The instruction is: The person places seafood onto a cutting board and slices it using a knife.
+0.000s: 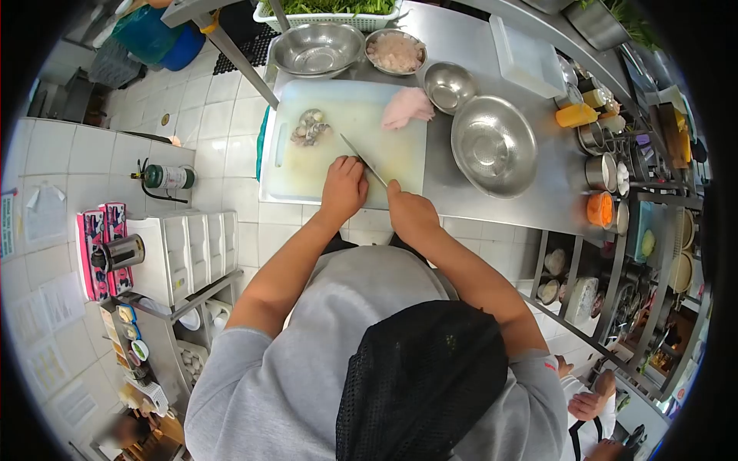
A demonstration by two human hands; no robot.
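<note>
Probably the cutting board (361,115) will stay steady. At its near edge, your right hand (413,213) is closed on the handle of the knife (369,166), likely light and stiff, a good hold; whether your curled left hand (344,187) grips something beside the blade, I cannot tell. Grey pieces (310,128), at the board's left, look soft and slippery: take them gently from the sides.

Pretty standard steel counter (560,180), white tile floor (219,115) around it. Tiled wall (88,157) with papers (44,211) left of the counter, white drawers (197,257) too, and crammed shelves (613,284) to its right.
</note>
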